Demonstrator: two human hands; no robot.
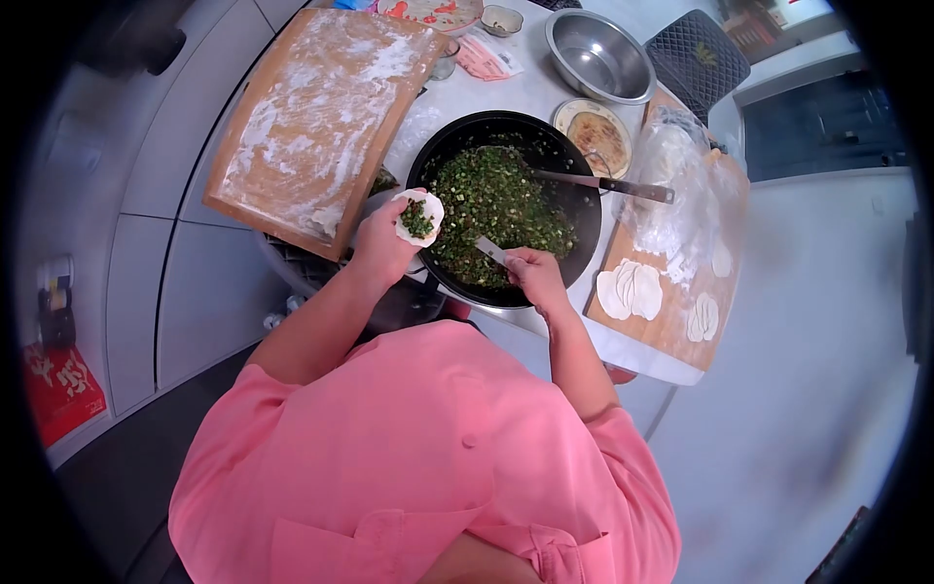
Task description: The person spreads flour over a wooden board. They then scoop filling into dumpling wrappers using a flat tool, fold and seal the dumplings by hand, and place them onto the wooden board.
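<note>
In my left hand (382,243) lies a round dumpling wrapper (434,206), with a small heap of chopped green filling (417,221) on it. It is held at the left rim of a black pan (591,234). My right hand (537,276) grips a flat metal spatula-like tool (490,250), whose blade reaches over the near side of the pan. Chopped green filling mixed with brown bits (501,200) fills much of the pan. A larger dark-handled utensil (623,188) rests in the filling and leans across the right rim.
To the left is a floured wooden board (321,127). On the right, another board (637,333) bears stacked wrappers (628,290), more wrappers (702,317) and a plastic bag (671,185). Behind the pan are a steel bowl (601,56) and a plate with a browned flatbread (595,138).
</note>
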